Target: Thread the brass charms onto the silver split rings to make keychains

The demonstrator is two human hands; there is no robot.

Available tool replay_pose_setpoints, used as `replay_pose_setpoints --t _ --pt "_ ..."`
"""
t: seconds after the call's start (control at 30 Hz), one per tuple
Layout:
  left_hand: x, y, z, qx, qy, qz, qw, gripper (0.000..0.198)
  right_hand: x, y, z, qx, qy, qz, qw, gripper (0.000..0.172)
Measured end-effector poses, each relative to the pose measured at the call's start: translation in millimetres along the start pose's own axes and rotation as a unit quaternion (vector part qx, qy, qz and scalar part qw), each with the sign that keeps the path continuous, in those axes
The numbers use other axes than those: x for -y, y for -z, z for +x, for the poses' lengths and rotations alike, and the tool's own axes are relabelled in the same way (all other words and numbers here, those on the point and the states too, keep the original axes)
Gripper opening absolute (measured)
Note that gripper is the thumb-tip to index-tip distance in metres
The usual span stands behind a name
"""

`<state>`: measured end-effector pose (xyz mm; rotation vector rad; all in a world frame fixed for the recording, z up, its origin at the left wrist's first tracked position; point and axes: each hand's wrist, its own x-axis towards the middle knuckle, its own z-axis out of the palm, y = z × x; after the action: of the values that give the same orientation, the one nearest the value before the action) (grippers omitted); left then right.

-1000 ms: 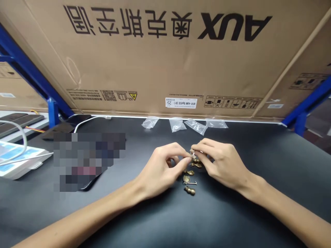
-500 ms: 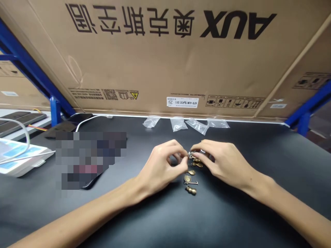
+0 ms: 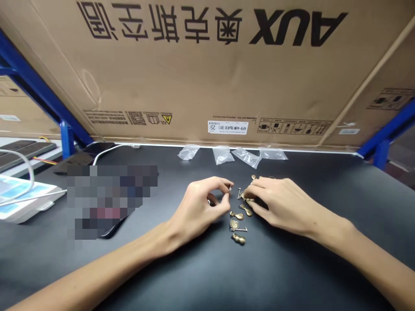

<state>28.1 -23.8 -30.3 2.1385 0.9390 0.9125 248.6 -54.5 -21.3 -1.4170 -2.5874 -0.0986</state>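
Black table [image 3: 324, 185]: brass charms [image 3: 238, 239], clear bags [image 3: 222, 154]

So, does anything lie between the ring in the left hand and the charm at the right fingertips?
Only a small silver pin lies on the mat in the gap between the ring, pinched by the left hand, and the charm under the right hand.

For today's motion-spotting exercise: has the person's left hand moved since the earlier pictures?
Yes. The left hand shifted slightly left, judged against the still gourd charm.
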Motion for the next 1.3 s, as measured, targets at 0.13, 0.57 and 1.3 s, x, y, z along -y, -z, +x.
replay_pose_setpoints --t 0.13,0.57,1.3 --pt "-0.8 -0.6 -0.4 -0.006 -0.004 0.0 1.0 0.01 2.3 3.6 1.7 -0.028 -0.053 0.11 0.992 0.009" --pt "-1.9 -6.6 -6.1 0.008 -0.062 -0.005 0.998 0.012 19.8 8.6 4.2 -0.099 -0.084 0.275 0.953 0.016" --pt "-4.6 -5.6 -5.9 -0.045 0.033 -0.109 0.993 0.009 19.9 -2.6 -2.7 -0.225 0.128 -0.02 0.966 0.025"
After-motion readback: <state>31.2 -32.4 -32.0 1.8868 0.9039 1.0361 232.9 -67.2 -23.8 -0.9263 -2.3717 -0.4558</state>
